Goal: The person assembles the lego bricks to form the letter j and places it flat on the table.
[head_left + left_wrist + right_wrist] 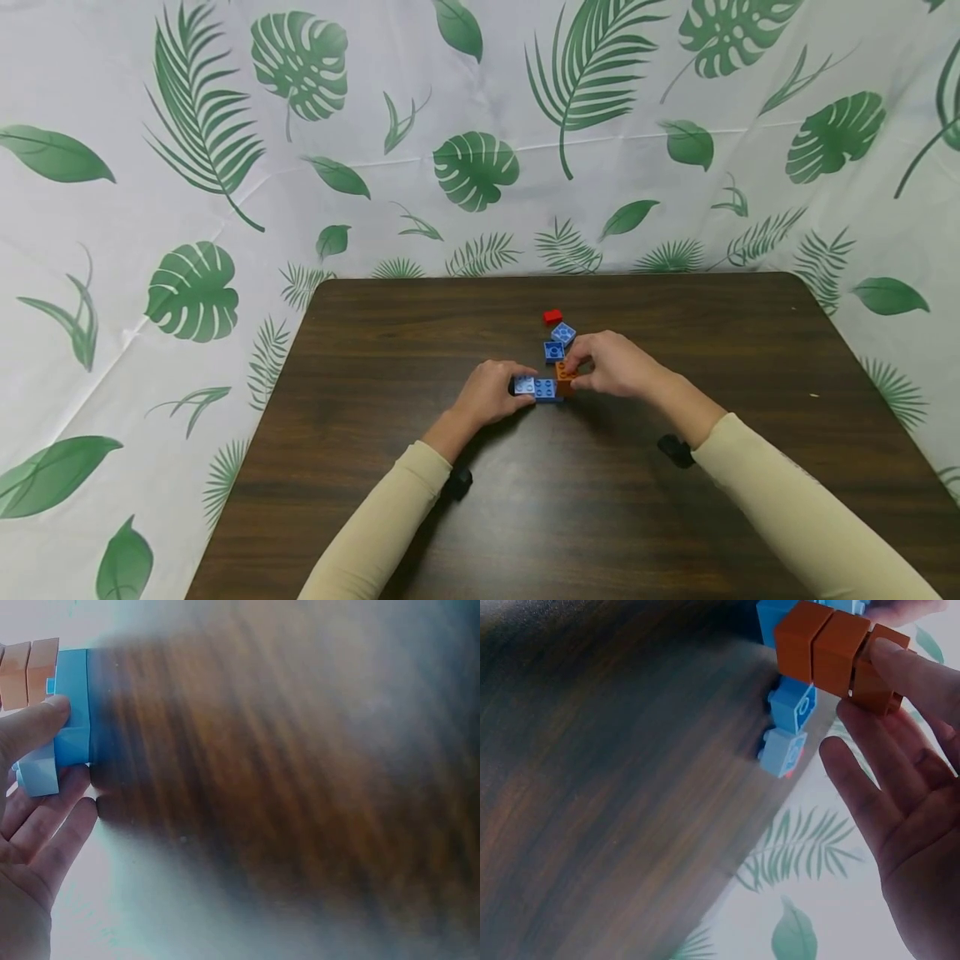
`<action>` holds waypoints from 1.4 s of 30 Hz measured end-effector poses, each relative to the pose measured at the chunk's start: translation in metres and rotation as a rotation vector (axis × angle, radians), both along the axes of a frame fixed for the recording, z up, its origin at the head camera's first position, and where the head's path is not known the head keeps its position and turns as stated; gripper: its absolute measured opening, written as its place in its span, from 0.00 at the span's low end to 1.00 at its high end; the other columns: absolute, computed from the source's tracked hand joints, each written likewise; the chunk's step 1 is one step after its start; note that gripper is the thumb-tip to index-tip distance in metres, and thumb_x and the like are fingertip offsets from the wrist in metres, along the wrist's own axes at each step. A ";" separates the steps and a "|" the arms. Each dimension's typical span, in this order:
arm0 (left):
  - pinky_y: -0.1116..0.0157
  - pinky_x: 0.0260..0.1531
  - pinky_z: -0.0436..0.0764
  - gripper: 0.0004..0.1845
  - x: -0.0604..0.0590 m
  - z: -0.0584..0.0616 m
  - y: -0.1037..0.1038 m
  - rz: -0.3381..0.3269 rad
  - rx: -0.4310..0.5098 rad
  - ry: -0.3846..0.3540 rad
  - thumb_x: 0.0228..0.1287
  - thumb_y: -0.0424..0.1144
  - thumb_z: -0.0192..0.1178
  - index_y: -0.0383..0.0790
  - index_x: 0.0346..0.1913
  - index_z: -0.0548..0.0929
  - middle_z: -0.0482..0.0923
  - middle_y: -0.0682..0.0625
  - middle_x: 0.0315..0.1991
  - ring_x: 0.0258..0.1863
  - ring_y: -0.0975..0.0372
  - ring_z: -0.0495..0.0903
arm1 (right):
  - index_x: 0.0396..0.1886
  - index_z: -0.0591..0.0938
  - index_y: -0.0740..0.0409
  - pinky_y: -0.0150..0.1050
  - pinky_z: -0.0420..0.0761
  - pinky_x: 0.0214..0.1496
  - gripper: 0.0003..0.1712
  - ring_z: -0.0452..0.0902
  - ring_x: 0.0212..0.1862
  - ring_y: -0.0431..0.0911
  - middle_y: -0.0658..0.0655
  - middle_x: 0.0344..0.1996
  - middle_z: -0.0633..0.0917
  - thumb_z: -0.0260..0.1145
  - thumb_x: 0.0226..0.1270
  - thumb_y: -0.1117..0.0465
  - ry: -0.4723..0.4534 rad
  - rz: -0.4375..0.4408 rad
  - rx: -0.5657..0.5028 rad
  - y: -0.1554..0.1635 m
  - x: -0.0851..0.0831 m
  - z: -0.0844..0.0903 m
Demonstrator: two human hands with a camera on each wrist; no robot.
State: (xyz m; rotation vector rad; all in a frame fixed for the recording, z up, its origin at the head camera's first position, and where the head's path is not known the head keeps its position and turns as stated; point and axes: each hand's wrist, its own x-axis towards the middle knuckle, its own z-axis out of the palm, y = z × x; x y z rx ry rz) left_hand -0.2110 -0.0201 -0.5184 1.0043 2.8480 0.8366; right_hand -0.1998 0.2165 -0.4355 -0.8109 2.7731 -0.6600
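My left hand [491, 392] grips a blue brick assembly [536, 387] on the dark wooden table [570, 500]; the thumb and fingers [41, 724] pinch its pale and mid-blue bricks [71, 705]. My right hand [607, 365] holds an orange brick [564, 377] against the right end of that assembly, with fingertips [900, 664] on the orange brick [832, 649]. Just behind lie two loose blue bricks [558, 343] and a small red brick [552, 316]. The two blue bricks [789, 724] also show beside the orange one.
The table's far edge meets a white cloth with green leaf prints [480, 158] that hangs behind and at both sides. Black wrist straps [675, 450] sit at both cuffs.
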 end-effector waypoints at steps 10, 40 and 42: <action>0.64 0.44 0.79 0.20 0.000 -0.001 0.000 0.000 -0.002 0.008 0.54 0.50 0.70 0.50 0.51 0.85 0.84 0.55 0.44 0.40 0.66 0.80 | 0.31 0.86 0.46 0.47 0.79 0.47 0.08 0.78 0.40 0.43 0.45 0.36 0.84 0.77 0.51 0.58 -0.026 -0.046 0.060 -0.004 0.001 0.003; 0.64 0.44 0.78 0.21 -0.002 -0.002 -0.001 -0.009 -0.016 0.028 0.55 0.50 0.70 0.51 0.52 0.85 0.84 0.56 0.45 0.41 0.66 0.80 | 0.29 0.81 0.43 0.45 0.79 0.47 0.11 0.78 0.39 0.43 0.43 0.32 0.82 0.75 0.53 0.49 -0.084 -0.021 0.070 -0.003 -0.008 0.001; 0.64 0.45 0.78 0.21 -0.002 -0.002 -0.001 -0.006 -0.019 0.023 0.55 0.50 0.69 0.51 0.52 0.84 0.83 0.56 0.45 0.41 0.66 0.80 | 0.29 0.81 0.42 0.42 0.79 0.44 0.11 0.77 0.37 0.42 0.42 0.31 0.81 0.74 0.54 0.45 -0.084 -0.015 0.034 -0.002 -0.009 -0.001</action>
